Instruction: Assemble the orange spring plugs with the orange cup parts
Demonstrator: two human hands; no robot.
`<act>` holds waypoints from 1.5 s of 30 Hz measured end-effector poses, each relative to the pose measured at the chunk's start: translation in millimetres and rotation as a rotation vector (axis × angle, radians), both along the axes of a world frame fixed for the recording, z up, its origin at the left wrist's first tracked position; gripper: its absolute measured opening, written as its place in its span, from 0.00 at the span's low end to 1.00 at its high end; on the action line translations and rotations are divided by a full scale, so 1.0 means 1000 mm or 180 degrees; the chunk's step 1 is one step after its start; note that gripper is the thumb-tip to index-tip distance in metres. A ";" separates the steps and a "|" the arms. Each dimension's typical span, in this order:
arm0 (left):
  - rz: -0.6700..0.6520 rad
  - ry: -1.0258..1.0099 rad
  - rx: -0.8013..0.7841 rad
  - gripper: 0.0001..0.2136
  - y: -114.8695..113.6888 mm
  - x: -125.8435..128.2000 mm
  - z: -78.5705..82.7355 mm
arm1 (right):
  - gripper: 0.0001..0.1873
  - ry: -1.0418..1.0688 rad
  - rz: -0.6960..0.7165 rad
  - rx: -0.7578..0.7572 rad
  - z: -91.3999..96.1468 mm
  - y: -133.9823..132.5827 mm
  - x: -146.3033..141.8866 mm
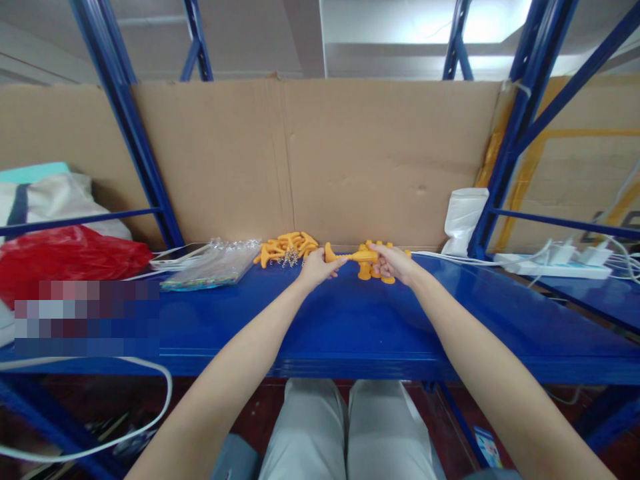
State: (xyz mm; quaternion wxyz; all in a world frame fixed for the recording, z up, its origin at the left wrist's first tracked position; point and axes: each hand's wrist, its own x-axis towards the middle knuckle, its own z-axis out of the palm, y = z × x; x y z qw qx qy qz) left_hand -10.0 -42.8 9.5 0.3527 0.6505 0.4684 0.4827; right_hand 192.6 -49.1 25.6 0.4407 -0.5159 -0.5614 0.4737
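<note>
My left hand (319, 268) is closed on a yellow T-shaped handle (329, 252), whose narrow shaft points right. Shaft and handle line up with a yellow tapered piece (364, 256) gripped in my right hand (393, 263); the two parts meet or nearly meet between my hands. Behind and below my right hand stand several yellow flared pieces (365, 271), partly hidden by my fingers. Left of my left hand lies a pile of yellow T-shaped handles (290, 243) with thin, curly metal ends that look like corkscrew spirals.
Clear plastic bags (215, 265) lie left of the pile on the blue shelf (350, 327). A red plastic bag (70, 257) sits farther left. Cardboard (370, 153) closes off the back. At right are a white pouch (464, 220), cables and a power strip (555, 265).
</note>
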 end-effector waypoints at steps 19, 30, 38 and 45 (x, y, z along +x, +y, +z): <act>-0.0413 -0.0430 -0.0202 0.14 0.001 0.001 0.003 | 0.21 -0.0009 -0.0202 0.0137 -0.001 0.000 -0.002; -0.0521 -0.0481 -0.0082 0.10 0.014 -0.015 0.000 | 0.21 -0.0061 -0.0375 0.0296 0.001 -0.002 0.001; -0.0700 -0.0608 -0.0295 0.11 0.011 -0.014 0.001 | 0.17 -0.1527 -0.1209 0.2067 -0.008 -0.005 -0.007; -0.0775 -0.0543 -0.0414 0.12 0.001 -0.011 0.007 | 0.18 -0.1742 -0.1467 0.1989 -0.012 0.000 -0.008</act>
